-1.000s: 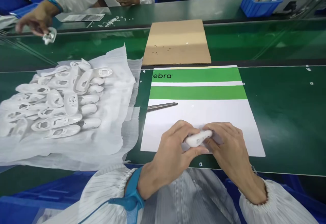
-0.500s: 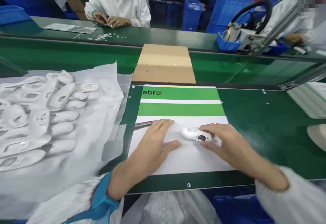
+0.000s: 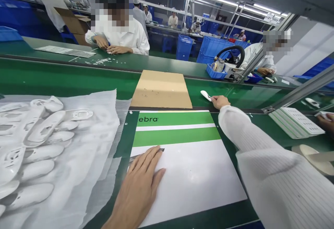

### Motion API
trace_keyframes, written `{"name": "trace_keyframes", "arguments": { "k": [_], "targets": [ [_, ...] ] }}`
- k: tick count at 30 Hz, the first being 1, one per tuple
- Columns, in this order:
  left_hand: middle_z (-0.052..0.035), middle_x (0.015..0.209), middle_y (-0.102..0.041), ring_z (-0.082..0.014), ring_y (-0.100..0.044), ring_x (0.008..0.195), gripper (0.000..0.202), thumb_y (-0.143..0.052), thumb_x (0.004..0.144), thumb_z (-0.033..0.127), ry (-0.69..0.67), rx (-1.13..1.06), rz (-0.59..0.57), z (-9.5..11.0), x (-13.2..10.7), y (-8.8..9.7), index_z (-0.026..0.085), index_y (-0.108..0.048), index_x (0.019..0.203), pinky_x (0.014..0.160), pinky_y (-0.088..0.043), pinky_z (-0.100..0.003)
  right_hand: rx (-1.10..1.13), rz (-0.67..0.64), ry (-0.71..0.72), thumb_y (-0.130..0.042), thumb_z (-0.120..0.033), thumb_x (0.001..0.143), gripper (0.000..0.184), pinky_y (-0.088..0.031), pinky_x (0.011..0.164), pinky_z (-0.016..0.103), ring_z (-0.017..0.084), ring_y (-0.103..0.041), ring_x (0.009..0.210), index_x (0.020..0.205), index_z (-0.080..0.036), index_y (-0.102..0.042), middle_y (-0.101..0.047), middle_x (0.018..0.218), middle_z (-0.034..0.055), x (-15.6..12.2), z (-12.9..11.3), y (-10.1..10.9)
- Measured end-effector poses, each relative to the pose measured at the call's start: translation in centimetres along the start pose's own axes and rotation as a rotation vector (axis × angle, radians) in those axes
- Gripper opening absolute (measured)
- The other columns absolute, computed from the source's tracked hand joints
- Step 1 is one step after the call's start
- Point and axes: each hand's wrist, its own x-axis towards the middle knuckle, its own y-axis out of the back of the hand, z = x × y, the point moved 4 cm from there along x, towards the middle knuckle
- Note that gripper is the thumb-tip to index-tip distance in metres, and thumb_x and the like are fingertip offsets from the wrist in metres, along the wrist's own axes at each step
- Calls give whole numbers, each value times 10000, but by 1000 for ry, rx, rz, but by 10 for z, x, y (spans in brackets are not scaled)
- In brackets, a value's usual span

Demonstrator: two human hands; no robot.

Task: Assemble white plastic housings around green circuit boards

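Note:
My left hand [image 3: 139, 183] lies flat and open on a white and green printed sheet [image 3: 177, 131], with its fingertips over a dark metal strip [image 3: 146, 153] printed or lying there; I cannot tell which. My right hand [image 3: 220, 101] reaches far forward past the sheet, its fingers pinching the end of a small white plastic shell [image 3: 206, 95] above the green belt. A piece of brown cardboard [image 3: 161, 90] lies just left of that hand. Many similar white shells [image 3: 39, 145] are heaped on crumpled white tissue [image 3: 99, 152] to my left.
A co-worker's hands [image 3: 109, 46] rest at the far bench near scattered small white pieces. A blue bin [image 3: 215, 72] and a machine with a black hose [image 3: 231, 60] stand beyond. Another person's hand [image 3: 326, 122] is at right, beside stacked white trays [image 3: 296, 122].
My right hand has carried the white shell forward and right, off the sheet. My left hand has let go and lies flat. The view has tilted upward.

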Motion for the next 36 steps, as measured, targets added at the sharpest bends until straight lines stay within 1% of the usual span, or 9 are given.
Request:
{"name": "trace_keyframes", "arguments": {
  "k": [4,7,9,11,14,17,21,28,36],
  "targets": [
    [-63,1498,-484,-278,-468,1364,468,-447,997,375,0,-31,-8,-1,1,2,236,-445,1443,1095,-429,-505,38,17,136,-589,-345,940,383,-484,974,452,249,-590,1145,1270,-151,-594,-582,1316,149,-7,-24,-4],
    [-67,1496,-486,-275,-470,1364,457,-450,996,360,1,-48,-10,1,4,0,234,-452,1435,1094,-432,-509,117,-180,351,-670,-398,868,391,-494,942,370,224,-643,1056,1186,-173,-691,-688,1188,125,-36,-52,-4],
    [-77,1491,-490,-279,-469,1366,449,-450,995,349,14,-44,-7,2,4,-1,224,-466,1426,1092,-437,-519,217,-465,519,-718,-478,797,426,-534,856,315,173,-682,944,1149,-238,-720,-738,1078,46,-72,-69,-14],
    [-84,1498,-479,-290,-470,1369,429,-466,984,347,20,-45,-29,-1,-1,3,223,-510,1392,1071,-464,-524,439,-983,723,-678,-482,828,464,-536,861,324,154,-683,972,1235,-261,-673,-720,1152,43,-122,-84,-33],
    [-34,1525,-444,-303,-481,1363,421,-537,942,405,-60,-101,-180,-9,-14,27,316,-558,1353,992,-542,-495,710,-1370,692,-702,-443,824,460,-505,931,327,132,-661,1020,1236,-243,-668,-703,1181,57,-170,-86,-65],
    [41,1515,-451,-286,-534,1318,469,-584,910,460,-167,-211,-357,-19,-15,69,451,-511,1374,945,-578,-450,1103,-1199,401,-779,-399,766,417,-502,919,311,117,-652,927,1125,-196,-711,-706,1087,59,-170,-74,-96],
    [19,1409,-576,-262,-621,1205,334,-545,941,442,-60,-377,-384,-32,36,93,403,-615,1266,890,-584,-377,1387,-926,223,-704,-381,853,345,-477,922,266,71,-594,886,1167,-245,-664,-652,1090,17,-153,-57,-115],
    [-82,1073,-698,-256,-638,1023,172,-573,887,254,185,-280,171,-48,140,10,172,-675,999,943,-503,-402,1465,-919,165,-764,-321,806,291,-464,834,234,77,-564,854,1077,-222,-722,-632,1005,17,-151,-59,-114],
    [-80,1153,-626,-261,-541,1125,168,-490,948,216,87,-212,212,-52,140,-23,185,-644,1008,1016,-427,-442,1500,-962,145,-721,-277,860,240,-441,819,237,75,-543,853,1093,-222,-729,-610,1008,16,-152,-56,-116]
  ]
}}
